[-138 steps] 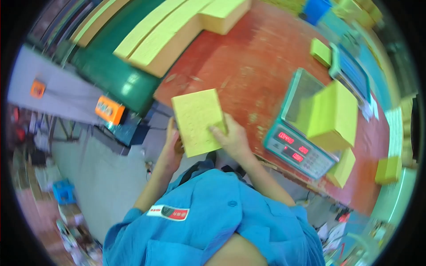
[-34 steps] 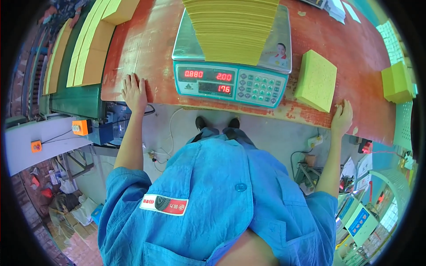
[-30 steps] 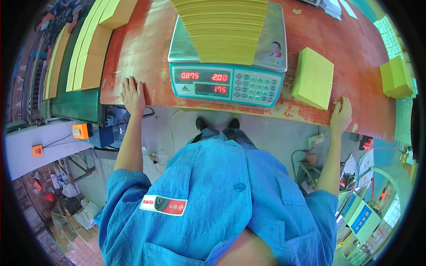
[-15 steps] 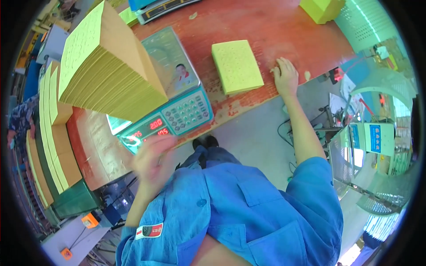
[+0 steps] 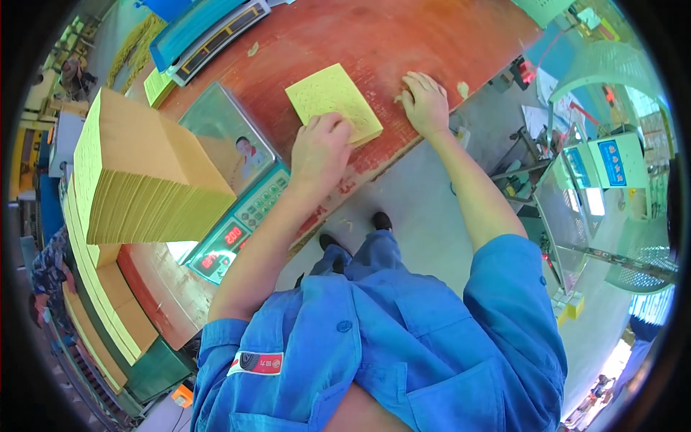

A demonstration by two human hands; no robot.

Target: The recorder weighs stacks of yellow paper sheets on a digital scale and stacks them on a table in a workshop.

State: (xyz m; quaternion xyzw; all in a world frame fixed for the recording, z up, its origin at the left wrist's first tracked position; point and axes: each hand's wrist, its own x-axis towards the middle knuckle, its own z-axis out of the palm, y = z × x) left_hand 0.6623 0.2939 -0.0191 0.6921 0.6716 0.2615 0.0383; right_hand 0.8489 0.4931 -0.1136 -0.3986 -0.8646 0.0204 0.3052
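On the red table lies a short stack of yellow sheets (image 5: 332,96), squared up and flat. My left hand (image 5: 322,150) is closed at its near edge, fingers bent and pressed on the top sheet; the thumb's side is partly hidden. To the right, apart from the stack, my right hand (image 5: 426,103) rests on the table with nothing in it, its fingers laid out and slightly bent. Left of my left forearm is a teal scale (image 5: 260,205) with lit red digits. A tall stack of yellow sheets (image 5: 147,169) stands on the scale's left part.
More long yellow stacks (image 5: 104,302) lie at the left by a dark green box (image 5: 162,366). A second blue device (image 5: 216,39) sits at the table's far side. Beyond the table's right edge stands a metal frame with mesh guards (image 5: 576,230). A person (image 5: 54,266) is at the far left.
My left hand has gone from beside the scale's display to the short stack and now touches it. My right hand stays on the table. The view has turned, and another yellow stack has left it.
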